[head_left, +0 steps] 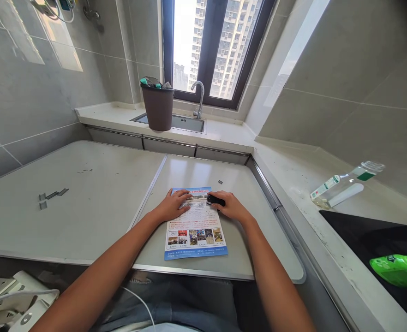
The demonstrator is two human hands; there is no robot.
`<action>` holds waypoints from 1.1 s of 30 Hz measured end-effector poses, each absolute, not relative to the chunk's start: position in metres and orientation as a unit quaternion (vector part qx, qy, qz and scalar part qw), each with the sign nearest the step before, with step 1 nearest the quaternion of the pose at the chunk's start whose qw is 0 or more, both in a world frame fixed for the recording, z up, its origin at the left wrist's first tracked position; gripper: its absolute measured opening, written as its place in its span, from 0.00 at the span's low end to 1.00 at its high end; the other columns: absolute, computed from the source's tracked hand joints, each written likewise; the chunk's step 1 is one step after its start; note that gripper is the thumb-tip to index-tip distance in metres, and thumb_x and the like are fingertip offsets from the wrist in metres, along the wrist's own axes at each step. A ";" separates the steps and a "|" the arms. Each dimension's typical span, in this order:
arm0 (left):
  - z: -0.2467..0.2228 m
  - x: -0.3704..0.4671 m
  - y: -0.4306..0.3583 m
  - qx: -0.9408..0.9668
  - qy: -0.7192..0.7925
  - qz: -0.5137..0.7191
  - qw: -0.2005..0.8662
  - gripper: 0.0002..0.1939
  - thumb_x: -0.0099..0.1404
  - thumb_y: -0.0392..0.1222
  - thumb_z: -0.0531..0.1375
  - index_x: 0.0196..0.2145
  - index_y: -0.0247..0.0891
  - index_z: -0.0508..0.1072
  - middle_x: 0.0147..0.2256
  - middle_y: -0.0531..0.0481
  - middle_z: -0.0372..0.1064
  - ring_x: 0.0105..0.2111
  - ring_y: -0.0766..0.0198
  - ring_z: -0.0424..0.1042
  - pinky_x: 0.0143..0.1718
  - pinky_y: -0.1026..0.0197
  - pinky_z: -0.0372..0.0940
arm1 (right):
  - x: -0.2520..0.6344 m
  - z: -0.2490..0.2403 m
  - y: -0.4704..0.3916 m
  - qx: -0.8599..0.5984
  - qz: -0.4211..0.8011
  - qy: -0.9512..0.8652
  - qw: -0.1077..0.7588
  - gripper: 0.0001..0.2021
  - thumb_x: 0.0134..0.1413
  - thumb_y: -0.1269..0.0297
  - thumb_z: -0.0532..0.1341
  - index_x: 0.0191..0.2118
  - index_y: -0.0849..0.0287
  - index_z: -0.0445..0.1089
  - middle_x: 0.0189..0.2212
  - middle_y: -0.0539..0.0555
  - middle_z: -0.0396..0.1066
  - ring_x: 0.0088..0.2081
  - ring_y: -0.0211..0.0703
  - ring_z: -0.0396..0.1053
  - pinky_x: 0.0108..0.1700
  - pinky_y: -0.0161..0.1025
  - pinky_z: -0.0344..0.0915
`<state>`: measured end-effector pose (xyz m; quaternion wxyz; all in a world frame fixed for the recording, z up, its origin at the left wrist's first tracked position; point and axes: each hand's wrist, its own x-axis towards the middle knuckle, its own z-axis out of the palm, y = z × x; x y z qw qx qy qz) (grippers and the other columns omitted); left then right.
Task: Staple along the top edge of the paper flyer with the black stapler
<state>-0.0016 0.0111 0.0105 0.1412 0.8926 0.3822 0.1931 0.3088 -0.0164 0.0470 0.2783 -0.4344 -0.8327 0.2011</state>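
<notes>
A printed flyer [195,221] with a blue lower band and a row of small photos lies on the white folding table. My left hand [171,205] rests on its left edge, fingers stretched out across the paper. In my right hand [233,206] is a small black stapler [216,200], held at the flyer's upper right side; its front end is over the paper. Whether the stapler's jaws are pressed together I cannot tell. Just beyond the flyer lies a short grey staple strip [220,182]. Further left on the table are several more staple strips [53,194].
Behind the table, a brown bin [158,108] stands at the sink [189,124] beside a chrome faucet [200,99]. On the right counter are a clear bottle [345,184] and a green packet [399,269] on a black panel. A white cable [141,299] hangs near my lap.
</notes>
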 end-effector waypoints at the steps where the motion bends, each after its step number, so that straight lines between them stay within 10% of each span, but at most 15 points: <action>1: 0.012 -0.001 0.011 0.894 0.378 0.197 0.142 0.24 0.74 0.48 0.57 0.65 0.47 0.68 0.67 0.41 0.63 0.67 0.46 0.61 0.71 0.29 0.41 | 0.309 0.047 -0.016 -0.434 0.209 -0.830 0.280 0.25 0.62 0.65 0.66 0.64 0.48 0.71 0.56 0.55 0.77 0.54 0.53 0.75 0.60 0.51 0.68; 19: 0.024 -0.003 0.007 0.941 0.251 0.163 0.160 0.21 0.74 0.53 0.57 0.61 0.46 0.72 0.64 0.43 0.67 0.63 0.49 0.67 0.65 0.45 0.57 | 0.312 0.042 -0.009 -0.544 0.100 -0.789 0.269 0.20 0.68 0.65 0.59 0.62 0.52 0.72 0.53 0.56 0.78 0.54 0.51 0.72 0.57 0.48 0.66; 33: 0.014 -0.002 0.010 0.934 0.300 0.142 0.134 0.24 0.74 0.56 0.56 0.64 0.50 0.69 0.69 0.43 0.59 0.68 0.45 0.59 0.69 0.35 0.48 | 0.310 0.029 0.003 -0.531 0.070 -0.792 0.292 0.20 0.70 0.66 0.54 0.63 0.47 0.71 0.55 0.54 0.76 0.55 0.52 0.71 0.56 0.50 0.65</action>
